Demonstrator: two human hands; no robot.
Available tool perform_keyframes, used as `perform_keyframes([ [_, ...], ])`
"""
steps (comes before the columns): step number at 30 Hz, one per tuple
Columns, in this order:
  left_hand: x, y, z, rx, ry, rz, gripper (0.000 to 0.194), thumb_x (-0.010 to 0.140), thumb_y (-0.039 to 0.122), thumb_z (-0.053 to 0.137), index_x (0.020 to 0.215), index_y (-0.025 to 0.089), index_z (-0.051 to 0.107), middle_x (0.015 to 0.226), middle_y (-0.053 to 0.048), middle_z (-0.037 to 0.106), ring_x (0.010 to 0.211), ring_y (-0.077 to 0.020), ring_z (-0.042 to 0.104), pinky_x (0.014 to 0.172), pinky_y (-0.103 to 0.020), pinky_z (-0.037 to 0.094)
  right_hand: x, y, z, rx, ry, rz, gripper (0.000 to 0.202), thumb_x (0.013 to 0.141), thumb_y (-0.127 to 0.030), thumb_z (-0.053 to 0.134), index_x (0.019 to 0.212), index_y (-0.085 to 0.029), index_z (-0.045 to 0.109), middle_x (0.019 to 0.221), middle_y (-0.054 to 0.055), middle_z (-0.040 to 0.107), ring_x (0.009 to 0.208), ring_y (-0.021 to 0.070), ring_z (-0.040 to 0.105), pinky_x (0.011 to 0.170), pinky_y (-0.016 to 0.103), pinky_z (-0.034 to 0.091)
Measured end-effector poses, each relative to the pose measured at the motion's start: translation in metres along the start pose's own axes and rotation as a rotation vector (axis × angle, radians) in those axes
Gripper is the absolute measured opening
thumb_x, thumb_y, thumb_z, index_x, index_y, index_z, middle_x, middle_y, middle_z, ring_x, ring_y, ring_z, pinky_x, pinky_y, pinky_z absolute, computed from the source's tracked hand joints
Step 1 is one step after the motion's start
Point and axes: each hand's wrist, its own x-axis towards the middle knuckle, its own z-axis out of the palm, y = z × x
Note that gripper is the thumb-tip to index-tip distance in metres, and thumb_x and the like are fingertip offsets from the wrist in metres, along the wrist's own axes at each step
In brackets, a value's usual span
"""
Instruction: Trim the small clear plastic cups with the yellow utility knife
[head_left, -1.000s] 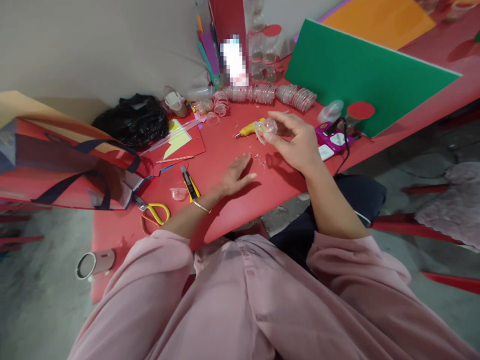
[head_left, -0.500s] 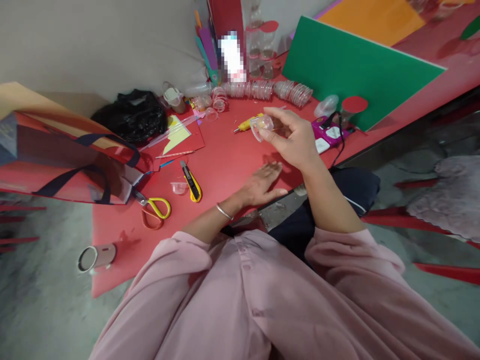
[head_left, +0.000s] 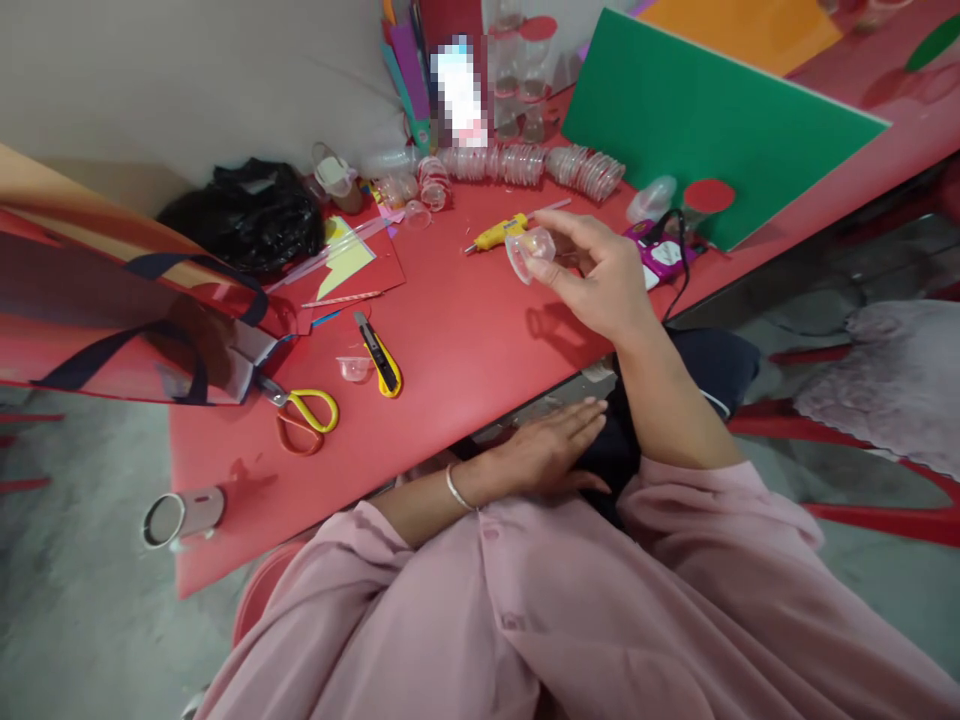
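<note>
My right hand (head_left: 596, 270) is closed on a small clear plastic cup (head_left: 531, 253), pinched between thumb and fingers above the red tabletop (head_left: 450, 330). The cup is tilted on its side. Just behind it lies a yellow glue gun (head_left: 500, 233). My left hand (head_left: 559, 447), with a bangle at the wrist, is near my lap below the table's front edge, fingers stretched out and holding nothing. A yellow utility knife (head_left: 380, 356) rests on the table, beside a clear plastic piece (head_left: 354, 368).
Scissors (head_left: 304, 415) and a metal can (head_left: 184, 517) are at the left. Rows of stacked clear cups (head_left: 517, 165) run along the back. A green board (head_left: 712, 120) leans behind a purple power strip (head_left: 664, 250). A black plastic bag (head_left: 247, 215) lies at the back left.
My left hand has left the tabletop and moved down toward my lap. My right hand still holds the cup, nearly in place. The view has shifted slightly.
</note>
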Motion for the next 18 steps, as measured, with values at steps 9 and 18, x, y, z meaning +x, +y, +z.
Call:
perform_keyframes([
  [9,-0.046,-0.064,-0.079,0.358,0.39,-0.775,0.108,0.089,0.08,0.049,0.163,0.006,0.027,0.169,-0.03,0.017,0.161,-0.0402,0.006,0.129,-0.062,0.003,0.008,0.009,0.007,0.028,-0.031,0.004,0.055,0.089,-0.067,0.066,0.133,-0.034,0.067,0.129,0.005,0.071,0.117,0.0279,0.07,0.099,0.05,0.062],
  [18,0.034,-0.146,-0.087,0.414,0.233,-0.793,0.12,0.086,0.087,0.041,0.164,-0.001,0.019,0.171,-0.03,0.009,0.162,-0.0389,0.001,0.131,-0.053,-0.001,0.01,0.012,-0.011,0.056,0.042,-0.016,0.054,0.091,-0.058,0.071,0.136,-0.029,0.063,0.132,0.005,0.07,0.116,0.0222,0.069,0.1,0.041,0.059],
])
